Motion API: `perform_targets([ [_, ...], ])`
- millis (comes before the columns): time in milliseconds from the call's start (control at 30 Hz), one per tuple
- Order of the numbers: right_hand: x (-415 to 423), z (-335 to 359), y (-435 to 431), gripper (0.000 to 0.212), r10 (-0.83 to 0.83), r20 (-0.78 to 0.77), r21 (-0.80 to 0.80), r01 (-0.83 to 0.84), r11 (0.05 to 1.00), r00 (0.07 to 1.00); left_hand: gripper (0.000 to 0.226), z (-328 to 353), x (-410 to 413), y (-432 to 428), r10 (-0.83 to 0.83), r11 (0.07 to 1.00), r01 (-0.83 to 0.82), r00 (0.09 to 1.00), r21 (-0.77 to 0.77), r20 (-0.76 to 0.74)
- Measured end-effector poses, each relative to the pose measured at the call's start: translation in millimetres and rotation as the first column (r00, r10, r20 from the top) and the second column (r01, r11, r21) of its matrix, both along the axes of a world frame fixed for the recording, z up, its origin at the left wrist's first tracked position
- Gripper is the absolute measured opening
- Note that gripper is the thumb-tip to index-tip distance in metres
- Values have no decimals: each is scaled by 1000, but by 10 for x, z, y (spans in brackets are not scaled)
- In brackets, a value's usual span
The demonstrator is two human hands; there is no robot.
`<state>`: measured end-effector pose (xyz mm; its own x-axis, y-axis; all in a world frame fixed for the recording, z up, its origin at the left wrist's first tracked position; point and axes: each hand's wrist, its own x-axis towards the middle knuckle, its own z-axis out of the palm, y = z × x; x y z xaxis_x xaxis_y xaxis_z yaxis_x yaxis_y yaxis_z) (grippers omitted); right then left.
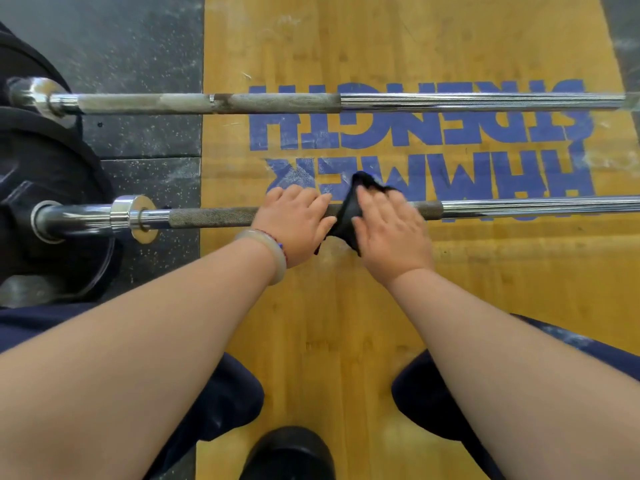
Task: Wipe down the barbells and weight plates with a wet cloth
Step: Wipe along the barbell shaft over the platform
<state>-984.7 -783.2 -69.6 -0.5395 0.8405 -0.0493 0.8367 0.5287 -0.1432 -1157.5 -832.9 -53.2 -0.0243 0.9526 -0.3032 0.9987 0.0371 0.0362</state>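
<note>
Two steel barbells lie across a wooden lifting platform [346, 306]. The near barbell [214, 218] carries black weight plates [52, 174] on its left sleeve. A black cloth [348, 216] is draped over its knurled shaft. My left hand [294, 225] grips the shaft just left of the cloth, with the thumb against the cloth's edge. My right hand [391, 230] lies over the cloth, fingers curled over it and the bar. The far barbell [277, 102] rests parallel beyond, its knurling chalky and grey.
Dark speckled rubber flooring [145, 46] borders the platform on the left. Blue lettering [415, 133] is printed on the wood between the bars. My knees and a black shoe [291, 452] are at the bottom of the view.
</note>
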Motion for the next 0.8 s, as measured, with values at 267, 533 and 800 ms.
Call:
perform_targets([
  [267,-94,-11,94,46,-189,-93,79,196,977,978,45,-51,83,26,53,998,-53,999,-13,-13],
  [533,157,53,322,51,-6,75,119,-3,993,997,48,-78,126,1,92,995,-92,996,27,-3],
  [800,-127,26,84,30,-5,15,51,5,999,1000,50,-87,242,291,66,996,-68,997,57,28],
])
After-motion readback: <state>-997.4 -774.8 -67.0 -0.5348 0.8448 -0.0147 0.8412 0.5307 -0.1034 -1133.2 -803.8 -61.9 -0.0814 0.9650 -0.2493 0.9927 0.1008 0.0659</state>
